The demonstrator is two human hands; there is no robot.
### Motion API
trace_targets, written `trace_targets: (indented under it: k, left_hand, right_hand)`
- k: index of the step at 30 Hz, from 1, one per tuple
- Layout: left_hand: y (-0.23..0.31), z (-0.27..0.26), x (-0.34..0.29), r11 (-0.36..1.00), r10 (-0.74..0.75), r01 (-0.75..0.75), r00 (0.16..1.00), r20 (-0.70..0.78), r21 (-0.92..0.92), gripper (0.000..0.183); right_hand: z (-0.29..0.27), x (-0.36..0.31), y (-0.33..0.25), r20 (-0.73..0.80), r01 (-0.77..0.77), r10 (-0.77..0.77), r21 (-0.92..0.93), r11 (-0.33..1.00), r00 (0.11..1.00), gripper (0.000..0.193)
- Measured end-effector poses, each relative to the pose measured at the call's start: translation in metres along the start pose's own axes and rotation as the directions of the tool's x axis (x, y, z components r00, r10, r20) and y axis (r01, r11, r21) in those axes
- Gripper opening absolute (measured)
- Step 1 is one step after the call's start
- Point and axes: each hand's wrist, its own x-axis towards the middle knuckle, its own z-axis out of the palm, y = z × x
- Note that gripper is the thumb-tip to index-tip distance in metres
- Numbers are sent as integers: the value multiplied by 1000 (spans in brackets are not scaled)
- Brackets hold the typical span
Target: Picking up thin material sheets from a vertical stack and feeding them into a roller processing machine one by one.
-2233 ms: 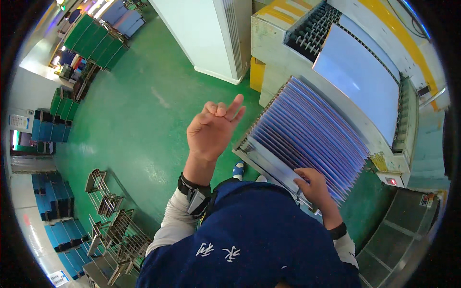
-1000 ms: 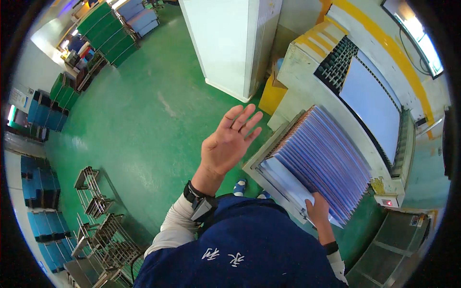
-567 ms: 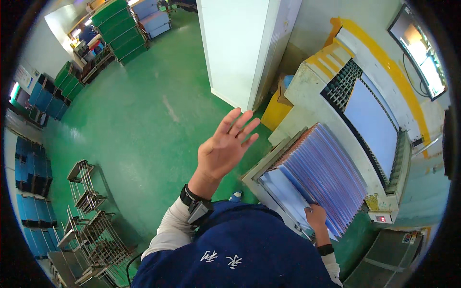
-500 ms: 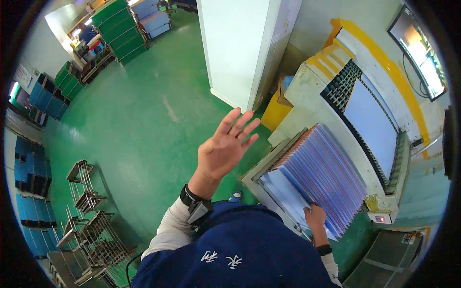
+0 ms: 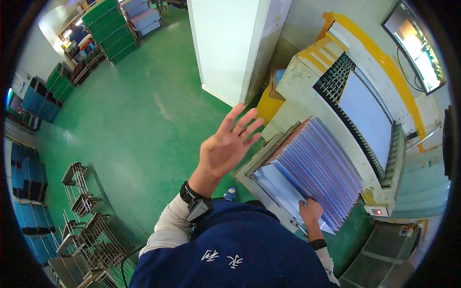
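Observation:
My left hand (image 5: 224,146) is raised over the green floor, palm showing and fingers spread, holding nothing. A dark strap with a grey box is on that wrist. Lower right, my right hand (image 5: 312,212) is at the front of a slanted row of thin, bluish-white panels (image 5: 319,168). Its fingers are curled on the near edge of the front panel (image 5: 281,185), though their tips are partly hidden. The panels stand close together on edge in a pale rack (image 5: 244,176), with brownish edges at the far end.
Beyond the row is a roller machine (image 5: 338,79) with one pale panel (image 5: 367,117) on it. A tall white cabinet (image 5: 223,45) and a yellow box (image 5: 269,105) stand ahead. Metal racks (image 5: 84,206) are on the left, a monitor (image 5: 418,48) upper right.
The view has shifted slightly, so the machine and row appear further left and higher. My left hand remains raised and spread; my right hand stays at the front panel.

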Motion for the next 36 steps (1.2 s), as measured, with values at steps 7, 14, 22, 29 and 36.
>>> trace_targets:
  k: [7,14,22,29,36]
  left_hand:
    - [-5,-7,-2,1000,21,-19,996,88,-21,40]
    - [0,-3,-4,999,33,-34,999,38,24,11]
    - [-10,-2,-1,1000,20,-20,997,77,-6,16]
    - [-14,-2,-4,999,-33,34,998,49,-27,16]
    - [-12,9,0,999,-37,37,999,22,-30,15]
  right_hand:
    - [2,-2,1,-41,24,-23,22,999,999,35]
    - [-4,-4,-8,-76,48,-47,18,999,996,32]
    - [-15,0,-3,119,-65,68,-28,998,991,38]
    - [0,-7,0,62,-11,11,-8,1000,998,41]
    - [-9,-4,0,135,-13,10,17,1000,991,42]
